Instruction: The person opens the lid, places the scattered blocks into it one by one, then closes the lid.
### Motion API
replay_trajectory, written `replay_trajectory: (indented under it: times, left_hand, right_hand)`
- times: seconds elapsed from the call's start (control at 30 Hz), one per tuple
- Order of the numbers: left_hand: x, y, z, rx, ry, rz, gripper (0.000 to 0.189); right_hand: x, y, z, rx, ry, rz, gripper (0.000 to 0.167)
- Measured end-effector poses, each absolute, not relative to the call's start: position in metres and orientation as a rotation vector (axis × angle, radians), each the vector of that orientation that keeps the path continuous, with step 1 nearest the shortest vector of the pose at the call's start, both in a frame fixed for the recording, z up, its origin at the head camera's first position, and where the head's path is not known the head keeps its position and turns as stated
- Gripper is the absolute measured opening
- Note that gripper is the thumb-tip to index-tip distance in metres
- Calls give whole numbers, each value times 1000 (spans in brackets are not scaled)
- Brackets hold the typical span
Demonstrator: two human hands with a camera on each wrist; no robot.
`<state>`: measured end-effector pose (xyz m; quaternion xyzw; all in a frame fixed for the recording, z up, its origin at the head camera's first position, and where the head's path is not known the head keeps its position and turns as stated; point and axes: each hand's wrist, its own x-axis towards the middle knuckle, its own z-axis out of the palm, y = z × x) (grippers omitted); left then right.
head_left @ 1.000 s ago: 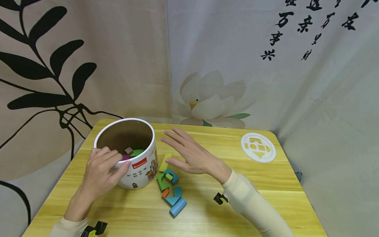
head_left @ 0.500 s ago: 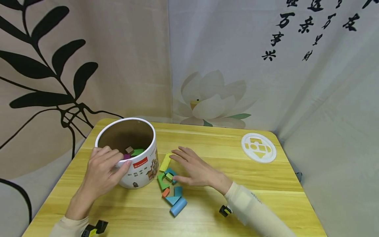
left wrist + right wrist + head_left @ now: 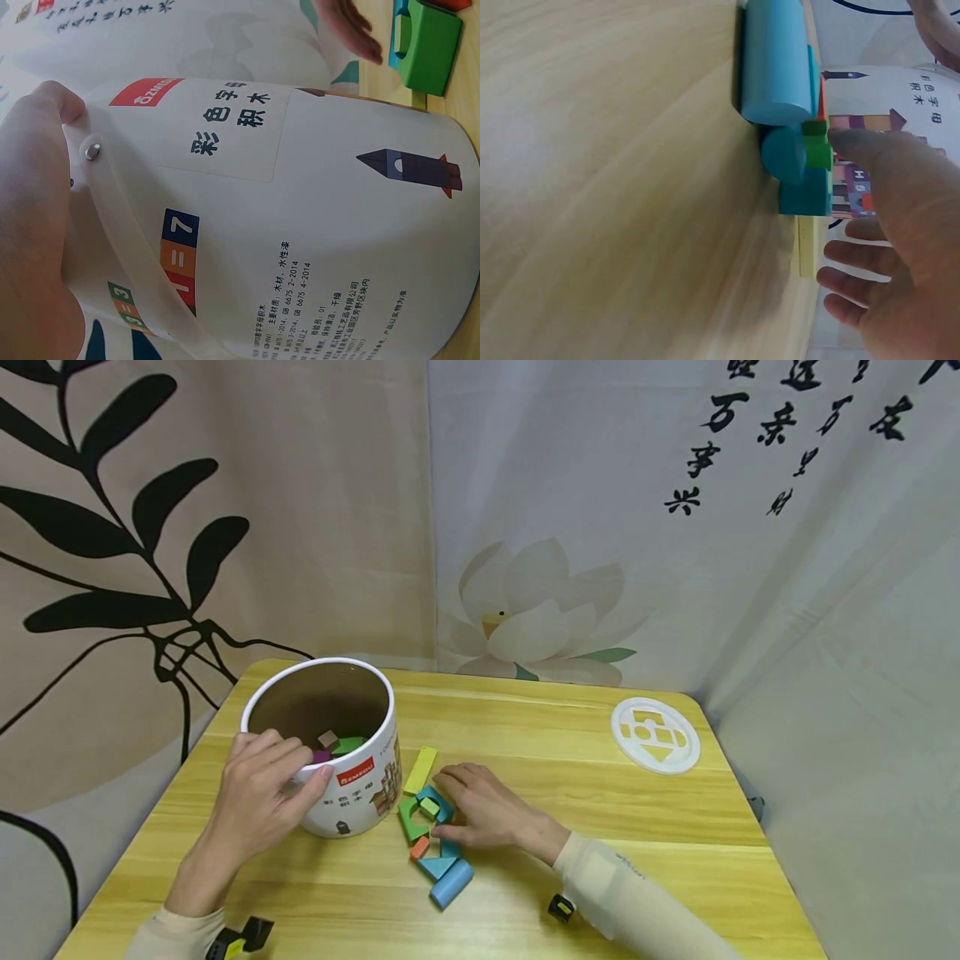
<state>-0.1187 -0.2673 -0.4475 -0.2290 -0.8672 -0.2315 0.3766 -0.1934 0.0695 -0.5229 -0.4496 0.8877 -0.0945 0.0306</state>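
Observation:
My left hand [image 3: 258, 797] grips the near rim of a white printed bucket [image 3: 337, 810], thumb outside. Inside it lie a brown block [image 3: 327, 741], a green block [image 3: 347, 746] and part of a purple one. To its right, wooden blocks form a loose cluster: a yellow bar [image 3: 420, 770], a green arch [image 3: 411, 820], a blue arch [image 3: 442, 807], a blue triangle [image 3: 436, 867] and a blue cylinder [image 3: 452, 884]. Over the cluster's right side is my right hand [image 3: 491, 810], fingers loosely extended, thumb partly covering a small blue block. The right wrist view shows nothing between its fingers.
A white round lid [image 3: 656, 735] with cut-out shapes lies at the back right of the wooden table [image 3: 675, 868]. A small orange block [image 3: 420, 848] sits among the blue and green ones. Printed curtains [image 3: 570, 485] hang behind the table.
My right hand has come down and toward me, from beside the bucket to the right side of the block cluster. My left hand and the bucket stay in place.

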Motion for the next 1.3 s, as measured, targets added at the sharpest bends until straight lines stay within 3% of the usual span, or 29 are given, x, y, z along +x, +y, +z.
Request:
replay_trajectory:
  times: [0.67,1.3]
  left_hand:
    - [-119,-266,-447,-590,-2210,-585,51]
    - [-121,-266,-448,-592,-2173,-587,57]
  right_hand:
    - [-194,66,-536,-1291,2743,-466,40]
    - [-198,73,-533,-1115,2727,-722,35]
